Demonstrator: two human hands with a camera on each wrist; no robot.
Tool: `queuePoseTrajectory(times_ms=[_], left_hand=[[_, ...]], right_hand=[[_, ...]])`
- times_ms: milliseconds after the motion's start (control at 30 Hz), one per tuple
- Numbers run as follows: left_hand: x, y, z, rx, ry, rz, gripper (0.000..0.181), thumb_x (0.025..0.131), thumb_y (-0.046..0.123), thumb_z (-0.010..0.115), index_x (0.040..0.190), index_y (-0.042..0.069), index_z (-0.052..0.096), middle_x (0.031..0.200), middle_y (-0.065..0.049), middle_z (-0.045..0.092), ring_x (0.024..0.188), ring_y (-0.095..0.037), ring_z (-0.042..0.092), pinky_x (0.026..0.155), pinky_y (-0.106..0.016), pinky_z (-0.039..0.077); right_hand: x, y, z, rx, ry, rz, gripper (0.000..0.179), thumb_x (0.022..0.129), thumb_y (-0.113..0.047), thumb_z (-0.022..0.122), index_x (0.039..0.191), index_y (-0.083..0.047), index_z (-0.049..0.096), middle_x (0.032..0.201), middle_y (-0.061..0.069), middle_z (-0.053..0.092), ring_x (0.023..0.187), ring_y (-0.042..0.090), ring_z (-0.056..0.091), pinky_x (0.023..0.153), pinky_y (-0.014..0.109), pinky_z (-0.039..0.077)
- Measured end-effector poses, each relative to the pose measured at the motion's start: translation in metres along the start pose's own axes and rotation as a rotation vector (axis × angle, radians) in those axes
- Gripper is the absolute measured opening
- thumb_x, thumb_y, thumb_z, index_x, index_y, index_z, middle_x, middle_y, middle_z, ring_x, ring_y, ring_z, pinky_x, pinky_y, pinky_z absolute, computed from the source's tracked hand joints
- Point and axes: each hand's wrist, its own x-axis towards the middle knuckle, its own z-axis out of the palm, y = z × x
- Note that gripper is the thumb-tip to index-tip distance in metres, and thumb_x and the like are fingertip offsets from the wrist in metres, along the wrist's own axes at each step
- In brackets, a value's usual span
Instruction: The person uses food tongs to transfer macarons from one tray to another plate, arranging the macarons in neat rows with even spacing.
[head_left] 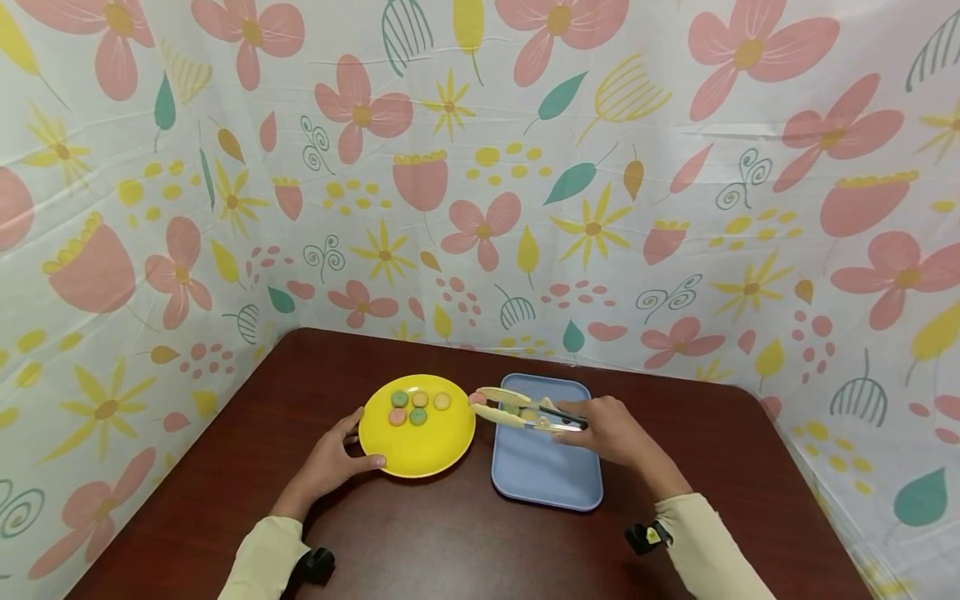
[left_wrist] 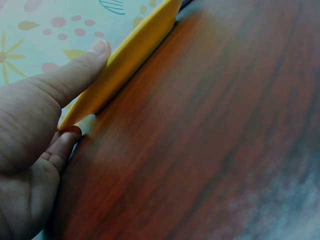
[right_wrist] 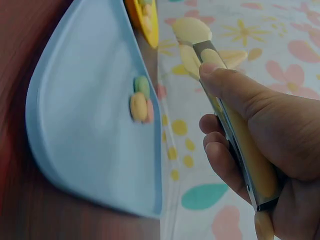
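Left hand (head_left: 335, 457) grips plate's (head_left: 420, 454) left rim | right hand (head_left: 611, 429) grips tongs (head_left: 501, 416), right of plate, long axis pointing towards it | pink macaron (head_left: 477, 399) at tong tips, by plate's right rim, nearer right hand

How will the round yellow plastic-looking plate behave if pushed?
The plate will probably slide rather than tip, being wide and low on a glossy brown wood-grain tabletop. Its rim looks undistorted where the left hand grips it, suggesting stiffness.
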Motion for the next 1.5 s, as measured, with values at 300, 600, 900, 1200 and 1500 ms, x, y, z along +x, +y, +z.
queuePoseTrajectory(times_ms=[300, 600, 900, 1200, 1500], left_hand=[[0.000, 0.000, -0.001, -0.003, -0.001, 0.005, 0.105, 0.072, 0.046, 0.081, 0.152, 0.007, 0.025, 0.150, -0.015, 0.035, 0.120, -0.033, 0.050, 0.097, -0.048, 0.044], [0.001, 0.000, 0.000, 0.001, 0.001, 0.003, 0.105, 0.072, 0.047, 0.081, 0.151, 0.006, 0.026, 0.149, -0.015, 0.036, 0.120, -0.032, 0.051, 0.097, -0.048, 0.044], [0.001, -0.001, 0.001, -0.012, -0.007, -0.007, 0.105, 0.072, 0.046, 0.081, 0.152, 0.008, 0.025, 0.150, -0.013, 0.035, 0.120, -0.032, 0.050, 0.097, -0.049, 0.044], [0.001, 0.000, 0.002, -0.008, -0.010, -0.019, 0.103, 0.073, 0.044, 0.081, 0.152, 0.007, 0.025, 0.151, -0.015, 0.034, 0.120, -0.033, 0.050, 0.098, -0.049, 0.043], [0.001, 0.001, 0.000, -0.007, -0.007, -0.021, 0.102, 0.074, 0.043, 0.081, 0.152, 0.007, 0.025, 0.151, -0.015, 0.034, 0.121, -0.032, 0.050, 0.098, -0.048, 0.044]], right_hand=[[0.019, -0.017, 0.025, 0.019, 0.013, -0.076, 0.055, 0.078, -0.042, 0.077, 0.125, -0.015, 0.066, 0.104, 0.002, 0.072, 0.063, 0.004, 0.048, 0.055, 0.022, 0.038], [0.028, -0.028, 0.042, -0.011, 0.026, -0.131, 0.054, 0.076, -0.038, 0.079, 0.122, -0.013, 0.067, 0.108, 0.004, 0.071, 0.070, 0.009, 0.062, 0.060, 0.025, 0.044], [0.031, -0.031, 0.050, -0.024, 0.028, -0.140, 0.055, 0.076, -0.037, 0.080, 0.124, -0.012, 0.066, 0.102, 0.007, 0.072, 0.070, 0.017, 0.065, 0.059, 0.028, 0.043], [0.027, -0.029, 0.044, 0.006, 0.013, -0.096, 0.056, 0.077, -0.040, 0.079, 0.124, -0.014, 0.066, 0.107, 0.005, 0.071, 0.072, 0.012, 0.062, 0.060, 0.025, 0.043], [0.014, -0.017, 0.012, 0.003, 0.038, -0.064, 0.064, 0.077, -0.056, 0.071, 0.127, -0.016, 0.064, 0.084, -0.003, 0.070, 0.059, 0.004, 0.043, 0.052, 0.022, 0.036]])
